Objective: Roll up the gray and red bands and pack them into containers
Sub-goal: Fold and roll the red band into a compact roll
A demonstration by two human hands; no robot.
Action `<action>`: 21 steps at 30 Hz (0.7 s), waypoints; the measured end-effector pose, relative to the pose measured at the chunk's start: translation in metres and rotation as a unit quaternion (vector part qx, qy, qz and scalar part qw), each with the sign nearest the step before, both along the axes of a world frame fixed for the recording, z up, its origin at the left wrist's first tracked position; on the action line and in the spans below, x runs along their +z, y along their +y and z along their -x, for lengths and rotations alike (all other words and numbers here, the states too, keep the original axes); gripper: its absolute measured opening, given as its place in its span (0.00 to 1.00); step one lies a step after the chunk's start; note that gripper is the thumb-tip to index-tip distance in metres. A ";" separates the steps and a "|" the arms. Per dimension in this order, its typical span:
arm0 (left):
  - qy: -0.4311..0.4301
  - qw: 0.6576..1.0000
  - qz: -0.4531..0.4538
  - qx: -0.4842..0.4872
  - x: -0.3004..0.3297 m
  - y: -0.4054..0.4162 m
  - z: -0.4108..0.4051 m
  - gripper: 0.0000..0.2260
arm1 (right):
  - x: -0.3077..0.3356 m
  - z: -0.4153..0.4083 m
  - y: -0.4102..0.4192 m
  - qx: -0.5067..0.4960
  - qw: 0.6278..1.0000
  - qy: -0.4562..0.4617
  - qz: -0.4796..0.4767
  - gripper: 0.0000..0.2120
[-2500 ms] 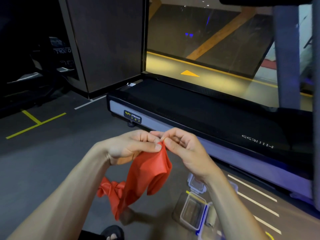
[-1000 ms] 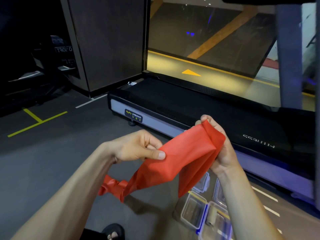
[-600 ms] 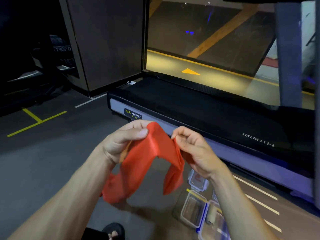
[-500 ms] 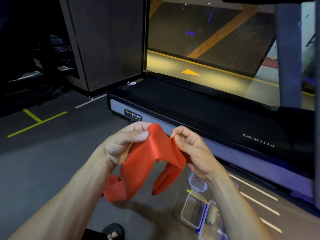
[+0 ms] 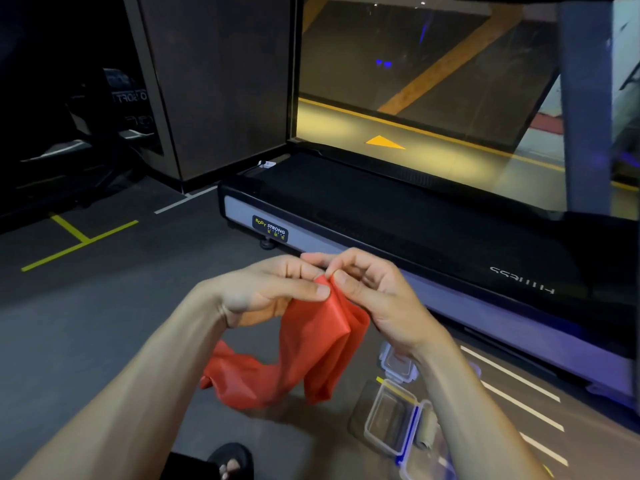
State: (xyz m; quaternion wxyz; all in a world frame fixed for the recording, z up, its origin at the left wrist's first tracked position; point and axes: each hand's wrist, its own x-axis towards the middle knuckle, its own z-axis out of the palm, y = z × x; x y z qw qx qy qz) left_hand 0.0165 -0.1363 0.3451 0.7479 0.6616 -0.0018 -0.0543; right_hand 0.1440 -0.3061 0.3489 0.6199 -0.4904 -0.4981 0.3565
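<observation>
Two hands, left hand [image 5: 266, 292] and right hand [image 5: 374, 299], pinch one red band [image 5: 311, 348]

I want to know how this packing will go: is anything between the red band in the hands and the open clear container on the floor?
Nothing visible lies between them. The red band hangs from both hands, pinched by the left hand and right hand. The clear container sits open on the floor, lower right of the band.

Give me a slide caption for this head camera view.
Both hands, left and right, pinch the top of a red band above clear containers on the floor beside a treadmill.
</observation>
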 end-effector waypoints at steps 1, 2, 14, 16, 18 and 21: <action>0.002 1.000 -0.008 -0.001 0.001 -0.002 0.000 0.12 | 0.001 -0.001 -0.001 0.000 1.000 -0.008 0.004 0.03; 0.001 1.000 -0.017 0.001 0.002 -0.003 0.000 0.09 | 0.002 -0.002 -0.002 -0.004 1.000 -0.018 0.009 0.03; 0.013 0.990 -0.131 -0.039 0.003 0.001 0.000 0.07 | 0.005 -0.018 -0.012 -0.026 0.978 -0.182 0.097 0.04; 0.013 0.982 -0.180 -0.064 -0.001 0.003 -0.001 0.10 | 0.004 -0.019 -0.013 -0.011 0.985 -0.142 0.094 0.03; 0.018 0.976 -0.201 -0.087 -0.003 0.003 -0.001 0.10 | 0.002 -0.020 -0.014 -0.013 0.997 -0.049 0.055 0.03; 0.023 0.972 -0.222 -0.077 -0.008 0.003 -0.001 0.09 | 0.005 -0.025 -0.015 0.001 0.991 0.135 -0.014 0.04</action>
